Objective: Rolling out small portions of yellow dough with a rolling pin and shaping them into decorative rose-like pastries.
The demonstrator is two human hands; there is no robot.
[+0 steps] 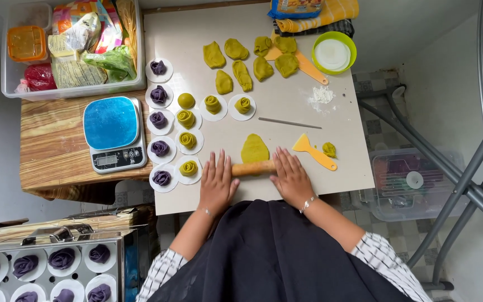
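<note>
Green flat dough piece (254, 149) lies near the white board's (286, 106) front edge, touching the brown wooden rolling pin (252, 168). Left hand (217, 182) and right hand (292, 178) press flat on its ends. Pushing too hard might tear the dough

Both hands (252, 182) press a wooden rolling pin (252, 168) onto green dough (254, 149).
</note>
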